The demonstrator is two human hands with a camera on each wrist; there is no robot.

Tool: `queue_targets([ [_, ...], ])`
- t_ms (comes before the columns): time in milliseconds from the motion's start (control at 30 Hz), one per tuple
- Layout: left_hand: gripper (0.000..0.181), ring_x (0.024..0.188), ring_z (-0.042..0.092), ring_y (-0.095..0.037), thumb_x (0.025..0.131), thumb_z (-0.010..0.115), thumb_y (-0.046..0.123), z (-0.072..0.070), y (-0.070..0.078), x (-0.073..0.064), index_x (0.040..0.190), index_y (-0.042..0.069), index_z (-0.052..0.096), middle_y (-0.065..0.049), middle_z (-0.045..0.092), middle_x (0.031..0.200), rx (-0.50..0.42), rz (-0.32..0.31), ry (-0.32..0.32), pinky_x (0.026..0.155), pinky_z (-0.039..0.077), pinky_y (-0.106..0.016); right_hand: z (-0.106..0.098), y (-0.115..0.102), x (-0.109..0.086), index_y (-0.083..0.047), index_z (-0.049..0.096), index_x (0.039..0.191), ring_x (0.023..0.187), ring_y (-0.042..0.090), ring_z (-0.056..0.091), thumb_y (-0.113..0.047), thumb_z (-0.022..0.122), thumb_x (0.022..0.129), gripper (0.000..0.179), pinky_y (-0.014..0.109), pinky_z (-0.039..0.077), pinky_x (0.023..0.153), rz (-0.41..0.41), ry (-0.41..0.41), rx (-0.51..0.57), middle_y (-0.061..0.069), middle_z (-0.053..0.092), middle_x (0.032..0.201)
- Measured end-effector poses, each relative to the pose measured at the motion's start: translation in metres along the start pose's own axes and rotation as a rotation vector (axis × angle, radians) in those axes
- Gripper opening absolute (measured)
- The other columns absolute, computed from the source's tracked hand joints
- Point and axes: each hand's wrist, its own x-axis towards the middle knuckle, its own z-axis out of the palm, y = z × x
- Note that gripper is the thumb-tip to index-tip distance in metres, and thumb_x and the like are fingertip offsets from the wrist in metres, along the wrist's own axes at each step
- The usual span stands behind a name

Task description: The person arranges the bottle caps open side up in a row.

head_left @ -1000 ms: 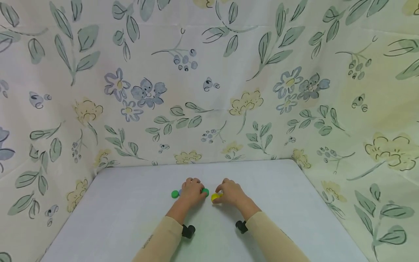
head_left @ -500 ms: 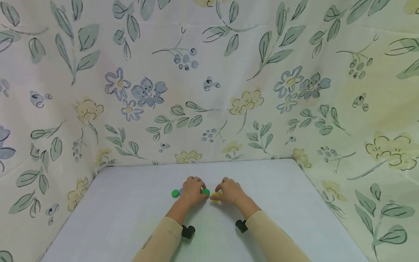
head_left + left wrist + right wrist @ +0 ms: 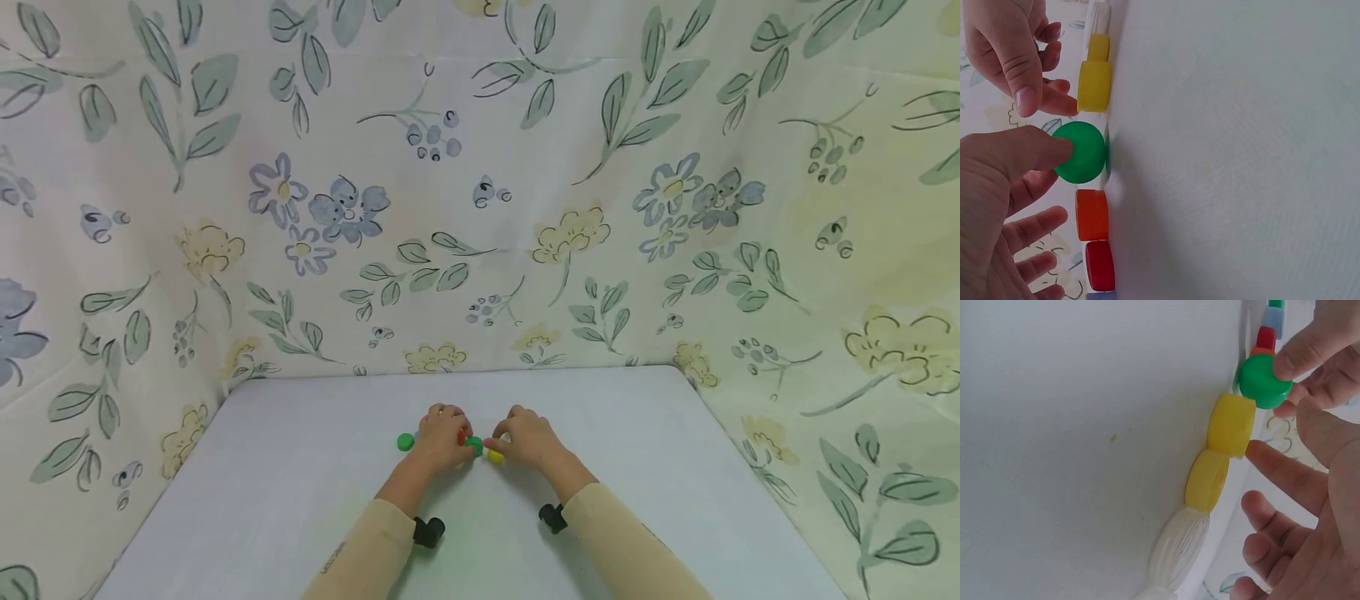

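Observation:
My left hand (image 3: 442, 437) pinches a green bottle cap (image 3: 1080, 152) between thumb and index finger. The cap stands on edge, its round face toward the left wrist camera. Beside it in the row are an orange cap (image 3: 1092, 215) and a red cap (image 3: 1100, 265), mostly covered by the left hand in the head view. My right hand (image 3: 528, 437) is on the other side, with spread fingers. Its index fingertip is right at a yellow cap (image 3: 1232, 425), and its thumb is off that cap, near the green one. A second yellow cap (image 3: 1206, 481) follows behind.
A clear whitish cap (image 3: 1180, 547) continues the row past the yellow ones. At the row's left end lie another green cap (image 3: 405, 442) and a blue cap (image 3: 1102, 296). The white table (image 3: 315, 500) meets a floral cloth (image 3: 450, 208) at its back and sides.
The right thumb has come up off the yellow cap. The green cap in my left hand has shifted slightly toward me, and some red now shows beside it. The head view has turned a little.

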Motion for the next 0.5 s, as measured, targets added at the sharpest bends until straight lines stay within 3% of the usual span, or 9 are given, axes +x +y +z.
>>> queue_targets([
  [233, 0.011, 0.134, 0.039, -0.039, 0.09, 0.075, 0.029, -0.0007, -0.003, -0.0017, 0.093, 0.019, 0.07, -0.01, 0.059, 0.13, -0.019, 0.042, 0.013, 0.111, 0.034, -0.059, 0.0009, -0.0033, 0.0039, -0.016, 0.081, 0.1, 0.094, 0.022, 0.054, -0.04, 0.074, 0.095, 0.026, 0.044, 0.049, 0.084, -0.012, 0.006, 0.006, 0.003, 0.058, 0.102],
  [500, 0.01, 0.132, 0.042, -0.038, 0.094, 0.071, 0.029, -0.0011, -0.0039, -0.0032, 0.091, 0.019, 0.069, -0.01, 0.06, 0.128, -0.009, 0.058, 0.036, 0.11, 0.035, -0.059, 0.0066, -0.0065, 0.0098, -0.017, 0.082, 0.098, 0.09, 0.019, 0.053, -0.038, 0.075, 0.094, 0.023, 0.042, 0.048, 0.079, -0.021, 0.016, -0.029, 0.0, 0.056, 0.097],
])
